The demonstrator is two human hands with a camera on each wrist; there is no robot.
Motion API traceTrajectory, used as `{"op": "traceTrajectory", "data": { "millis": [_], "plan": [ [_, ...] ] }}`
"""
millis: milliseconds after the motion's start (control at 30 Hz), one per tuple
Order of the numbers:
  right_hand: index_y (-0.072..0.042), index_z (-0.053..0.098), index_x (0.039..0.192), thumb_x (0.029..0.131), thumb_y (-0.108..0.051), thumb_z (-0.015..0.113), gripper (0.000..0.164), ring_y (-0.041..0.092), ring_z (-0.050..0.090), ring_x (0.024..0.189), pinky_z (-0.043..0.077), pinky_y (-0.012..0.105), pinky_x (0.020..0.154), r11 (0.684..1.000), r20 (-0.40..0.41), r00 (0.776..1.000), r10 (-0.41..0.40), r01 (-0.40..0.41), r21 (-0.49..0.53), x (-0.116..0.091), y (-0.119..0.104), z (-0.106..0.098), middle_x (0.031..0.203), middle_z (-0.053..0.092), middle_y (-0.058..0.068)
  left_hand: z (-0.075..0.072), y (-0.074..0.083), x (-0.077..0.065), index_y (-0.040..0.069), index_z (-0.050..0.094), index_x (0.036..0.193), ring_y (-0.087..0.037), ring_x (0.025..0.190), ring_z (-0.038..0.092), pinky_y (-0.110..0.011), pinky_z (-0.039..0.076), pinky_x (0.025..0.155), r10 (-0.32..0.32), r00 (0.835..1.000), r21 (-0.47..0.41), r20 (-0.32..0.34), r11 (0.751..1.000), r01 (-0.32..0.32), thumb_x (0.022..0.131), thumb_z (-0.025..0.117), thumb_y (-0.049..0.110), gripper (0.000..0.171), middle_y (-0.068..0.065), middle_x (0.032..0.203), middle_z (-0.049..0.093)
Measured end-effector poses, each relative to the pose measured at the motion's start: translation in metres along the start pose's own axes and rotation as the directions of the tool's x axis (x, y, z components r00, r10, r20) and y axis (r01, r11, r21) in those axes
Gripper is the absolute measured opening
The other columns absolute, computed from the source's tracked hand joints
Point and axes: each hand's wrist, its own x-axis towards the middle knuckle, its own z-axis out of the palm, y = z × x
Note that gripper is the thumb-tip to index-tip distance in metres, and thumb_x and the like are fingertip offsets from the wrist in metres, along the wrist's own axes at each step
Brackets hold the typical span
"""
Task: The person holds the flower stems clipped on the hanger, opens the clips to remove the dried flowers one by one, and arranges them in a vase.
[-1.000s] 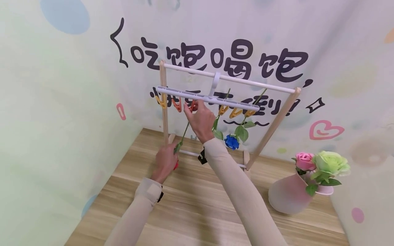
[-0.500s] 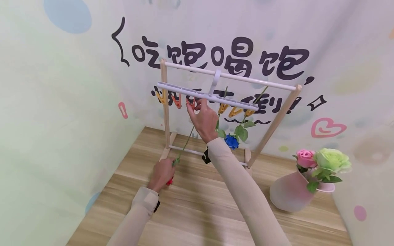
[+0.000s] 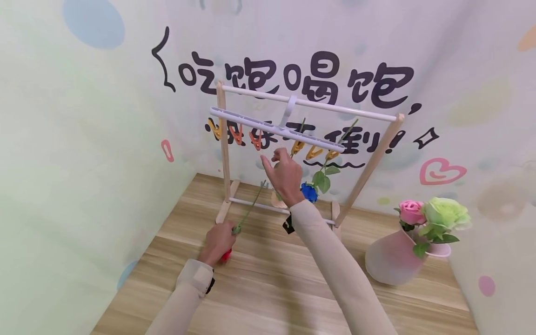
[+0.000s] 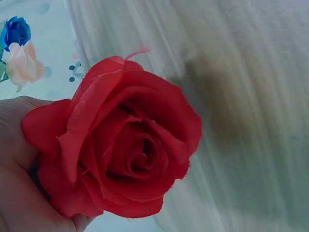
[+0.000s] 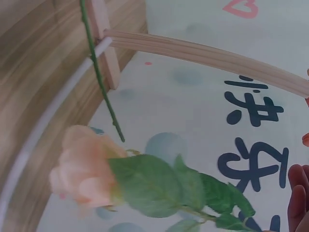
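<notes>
My left hand (image 3: pixel 219 239) grips a red rose (image 4: pixel 135 145) just behind its bloom, low over the table. The rose's bare green stem (image 3: pixel 251 204) slants up and to the right, its tip below the hanger. My right hand (image 3: pixel 285 177) is under the hanger with fingers loosely bent and nothing between them. Just above and left of it dangles an orange clip (image 3: pixel 256 140), apart from the fingers. The white clip hanger (image 3: pixel 247 122) carries several clips. A blue rose (image 3: pixel 309 191) and a peach rose (image 5: pixel 87 169) hang head down from it, the peach one mostly behind my right hand.
A wooden rack (image 3: pixel 368 170) with a white top bar (image 3: pixel 347 110) bears the hanger. To the right, a pale pitcher (image 3: pixel 391 260) holds a pink rose (image 3: pixel 412 212) and a light green rose (image 3: pixel 445 216). The printed wall cloth (image 3: pixel 83 163) closes the back and left.
My right hand has come off the orange clip and dropped slightly right. My left hand has drawn the red rose down and left, its stem tip away from the clips.
</notes>
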Motion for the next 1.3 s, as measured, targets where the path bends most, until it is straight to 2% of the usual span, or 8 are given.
{"op": "traceTrajectory", "data": {
  "millis": [233,367,467,567,700,1000,1167,1300],
  "plan": [
    [-0.006,0.063,0.099,0.092,-0.037,0.07,0.033,0.013,0.063,0.056,0.044,0.029,0.045,0.998,0.078,0.995,-0.056,0.054,0.029,-0.044,0.019,-0.007,0.084,0.073,0.005,0.002,-0.001,-0.007,0.015,0.063,0.074,-0.013,0.045,0.053,-0.031,0.042,0.047,-0.042,0.996,-0.017,0.073,0.999,0.043,0.092,0.065,0.013,0.019,0.002,0.054,0.051],
    [-0.005,0.064,0.098,0.089,-0.032,0.073,0.03,0.013,0.066,0.062,0.047,0.028,0.046,0.993,0.125,0.986,-0.112,0.107,0.048,-0.07,0.027,-0.008,0.084,0.072,0.005,0.002,-0.001,-0.012,0.014,0.061,0.074,-0.013,0.043,0.054,-0.032,0.043,0.046,-0.024,0.996,-0.006,0.089,1.0,0.025,0.092,0.064,0.011,0.018,0.001,0.053,0.052],
    [-0.007,0.065,0.097,0.087,-0.028,0.075,0.026,0.015,0.067,0.067,0.049,0.029,0.048,0.984,0.194,0.964,-0.179,0.171,0.057,-0.089,0.03,-0.008,0.087,0.071,0.006,0.002,-0.001,-0.014,0.015,0.062,0.075,-0.013,0.044,0.054,-0.032,0.042,0.047,0.009,0.995,0.025,0.097,1.0,-0.012,0.09,0.064,0.01,0.016,0.001,0.055,0.052],
    [-0.007,0.068,0.1,0.086,-0.026,0.077,0.026,0.018,0.067,0.075,0.053,0.032,0.056,0.968,0.308,0.918,-0.251,0.239,0.075,-0.108,0.032,-0.007,0.094,0.071,0.007,0.001,0.001,-0.016,0.016,0.06,0.072,-0.013,0.046,0.054,-0.032,0.042,0.048,0.04,0.994,0.05,0.103,0.998,-0.046,0.089,0.066,0.011,0.019,0.002,0.056,0.051],
    [-0.007,0.069,0.107,0.086,-0.027,0.077,0.03,0.021,0.067,0.092,0.056,0.036,0.07,0.951,0.463,0.833,-0.303,0.294,0.093,-0.129,0.032,-0.004,0.105,0.069,0.006,0.0,0.005,-0.017,0.017,0.057,0.067,-0.013,0.047,0.053,-0.033,0.042,0.049,0.078,0.991,0.076,0.11,0.993,-0.087,0.089,0.069,0.014,0.025,0.002,0.054,0.05],
    [-0.013,0.069,0.117,0.089,-0.029,0.074,0.033,0.02,0.062,0.107,0.055,0.036,0.083,0.946,0.677,0.669,-0.307,0.291,0.14,-0.155,0.029,-0.002,0.115,0.066,0.002,-0.003,0.015,-0.02,0.019,0.059,0.067,-0.013,0.052,0.051,-0.032,0.041,0.048,0.138,0.98,0.123,0.143,0.98,-0.155,0.083,0.072,0.01,0.022,0.003,0.057,0.05],
    [-0.013,0.069,0.119,0.09,-0.029,0.074,0.033,0.02,0.062,0.111,0.054,0.036,0.088,0.95,0.731,0.616,-0.295,0.273,0.154,-0.162,0.03,-0.002,0.118,0.067,0.002,-0.006,0.022,-0.021,0.019,0.058,0.066,-0.015,0.056,0.052,-0.035,0.043,0.049,0.194,0.971,0.153,0.14,0.965,-0.215,0.079,0.07,0.005,0.022,0.002,0.059,0.052],
    [-0.013,0.069,0.12,0.09,-0.028,0.073,0.033,0.019,0.062,0.11,0.053,0.036,0.09,0.955,0.753,0.596,-0.279,0.251,0.155,-0.164,0.031,-0.003,0.119,0.067,0.003,-0.008,0.027,-0.023,0.017,0.061,0.07,-0.017,0.06,0.054,-0.037,0.045,0.05,0.24,0.962,0.188,0.131,0.947,-0.262,0.077,0.071,0.005,0.017,0.001,0.063,0.055]
  ]
}}
